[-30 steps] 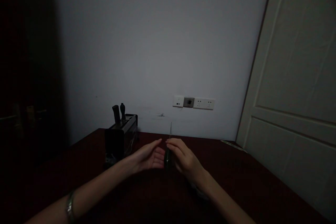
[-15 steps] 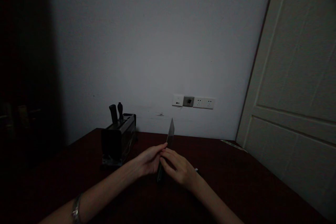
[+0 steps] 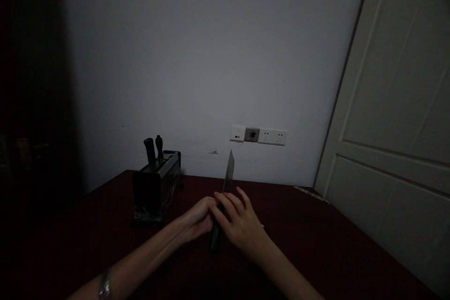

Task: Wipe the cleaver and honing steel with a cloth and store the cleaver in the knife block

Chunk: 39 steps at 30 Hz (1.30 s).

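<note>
A kitchen knife (image 3: 229, 171) stands over the table with its blade pointing up and away from me, edge-on to my view. Its dark handle reaches down below my hands. My left hand (image 3: 199, 220) is closed around the upper handle from the left side. From the right, my right hand (image 3: 241, 226) pinches the knife where handle and blade meet, thumb and first fingers on it, little finger raised. Parts of the handle are hidden behind the fingers. To the left is a dark knife block (image 3: 157, 185) with two black handles sticking out of its top.
The dark red table (image 3: 291, 229) runs back to a pale wall with a row of sockets (image 3: 272, 137). A small dark item with a light end (image 3: 263, 228) lies partly behind my right wrist. A flat strip (image 3: 311, 193) lies by the white door (image 3: 393, 168).
My right hand's fingers have shifted and spread, with the little finger lifting. The knife has risen slightly and its handle shows lower. My left hand has moved slightly left and down.
</note>
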### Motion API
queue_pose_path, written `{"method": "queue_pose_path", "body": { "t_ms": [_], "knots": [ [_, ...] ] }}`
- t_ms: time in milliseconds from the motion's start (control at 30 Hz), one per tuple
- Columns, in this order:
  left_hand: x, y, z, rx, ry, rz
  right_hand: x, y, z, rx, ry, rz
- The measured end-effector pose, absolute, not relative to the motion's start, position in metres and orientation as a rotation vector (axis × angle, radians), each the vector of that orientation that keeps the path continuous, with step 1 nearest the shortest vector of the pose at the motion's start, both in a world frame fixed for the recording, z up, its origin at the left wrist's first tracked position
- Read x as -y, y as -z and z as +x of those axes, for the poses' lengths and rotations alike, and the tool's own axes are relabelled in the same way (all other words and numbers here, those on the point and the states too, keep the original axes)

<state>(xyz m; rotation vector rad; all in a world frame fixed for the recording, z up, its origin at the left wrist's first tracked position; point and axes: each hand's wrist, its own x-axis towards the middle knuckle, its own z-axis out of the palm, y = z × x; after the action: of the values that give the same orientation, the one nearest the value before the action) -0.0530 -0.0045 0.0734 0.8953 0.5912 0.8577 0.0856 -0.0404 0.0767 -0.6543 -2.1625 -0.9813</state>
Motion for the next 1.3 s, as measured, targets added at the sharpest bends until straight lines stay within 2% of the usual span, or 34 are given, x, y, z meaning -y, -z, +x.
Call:
{"method": "queue_pose_path", "body": {
  "t_ms": [167,300,733,1100,1300],
  "knots": [
    [0.002,-0.076,-0.054,-0.495,-0.876,0.902,0.057,-0.095,0.106,2.298,0.973,-0.714],
    [-0.004,-0.082,-0.065,-0.481,-0.863,0.930,0.053,-0.085,0.146,2.267,0.861,-0.884],
    [-0.020,-0.042,-0.066,-0.353,-0.786,0.707,0.004,0.034,0.210,1.951,-0.016,-2.057],
    [-0.021,-0.001,-0.084,-0.118,-0.794,0.554,-0.007,0.054,0.211,1.714,-0.455,-1.904],
    [-0.012,0.010,-0.092,-0.083,-0.784,0.555,-0.018,0.041,0.204,1.436,-0.858,-1.629]
  ]
}}
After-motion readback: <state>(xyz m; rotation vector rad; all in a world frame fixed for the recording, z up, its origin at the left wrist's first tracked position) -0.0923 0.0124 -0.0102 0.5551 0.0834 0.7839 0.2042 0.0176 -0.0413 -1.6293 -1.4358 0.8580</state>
